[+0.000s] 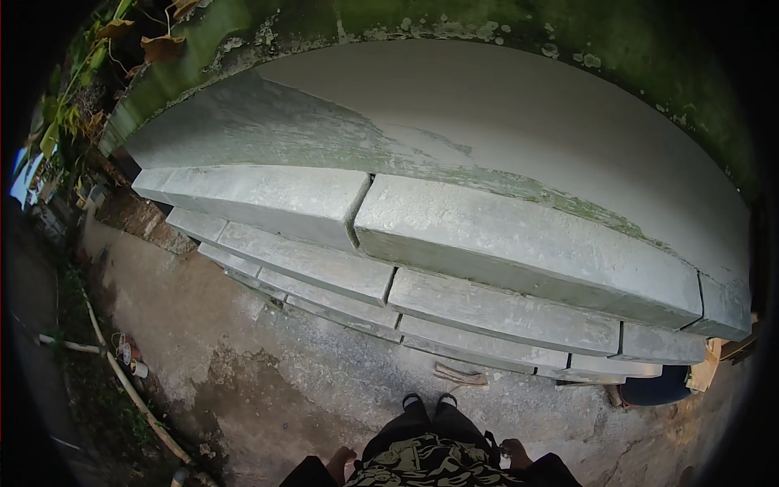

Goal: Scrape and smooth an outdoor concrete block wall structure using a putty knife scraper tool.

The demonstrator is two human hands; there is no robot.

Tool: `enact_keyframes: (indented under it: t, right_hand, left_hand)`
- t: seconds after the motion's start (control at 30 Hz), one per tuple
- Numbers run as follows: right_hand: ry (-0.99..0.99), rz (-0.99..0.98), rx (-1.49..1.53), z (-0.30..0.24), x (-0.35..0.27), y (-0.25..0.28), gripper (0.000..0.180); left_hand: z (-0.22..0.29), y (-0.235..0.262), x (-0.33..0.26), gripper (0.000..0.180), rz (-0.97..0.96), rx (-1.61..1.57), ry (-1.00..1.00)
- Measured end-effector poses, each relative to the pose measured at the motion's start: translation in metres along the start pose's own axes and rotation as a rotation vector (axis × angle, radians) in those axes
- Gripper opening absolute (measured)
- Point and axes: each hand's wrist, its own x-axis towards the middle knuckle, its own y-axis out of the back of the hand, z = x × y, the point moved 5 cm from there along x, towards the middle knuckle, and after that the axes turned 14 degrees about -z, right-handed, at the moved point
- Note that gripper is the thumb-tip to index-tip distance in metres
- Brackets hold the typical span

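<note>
Both hands hang empty at hip level, left hand (339,463) and right hand (514,453) well apart, loosely curled around nothing, facing a stepped stack of concrete blocks (454,268) already several courses high against the mossy wall (503,105).

Grey block stack (454,268) against a mossy wall (487,105), dry leaves (162,45) behind

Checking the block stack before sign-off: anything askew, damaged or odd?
The grey concrete blocks lie in stepped courses, each lower one jutting further out, so the face is not flush. The wall behind has peeling plaster and green growth. A scrap of wood lies at the stack's foot. Both hands hang at the person's sides, holding nothing.
</note>
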Motion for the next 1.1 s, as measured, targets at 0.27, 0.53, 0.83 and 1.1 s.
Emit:
enact_keyframes:
  t: [0.27, 0.53, 0.83, 1.1]
  right_hand:
    - [0.093, 0.779, 0.334, -0.070, -0.081, -0.003, 0.061]
    - [0.403, 0.808, 0.182, -0.182, -0.072, 0.119, 0.034]
    - [0.918, 0.377, -0.502, -0.367, -0.272, 0.086, 0.043]
    - [1.338, 0.329, -0.536, -0.365, -0.598, 0.056, 0.050]
  left_hand:
    - [0.013, 0.072, 0.031, 0.026, 0.460, -0.223, 0.008]
    - [0.144, 0.234, -0.047, 0.029, 0.897, -0.508, -0.205]
    - [0.256, 0.238, -0.126, 0.035, 1.325, -0.578, -0.348]
    - [0.421, 0.252, -0.345, 0.046, 2.102, -0.639, -0.525]
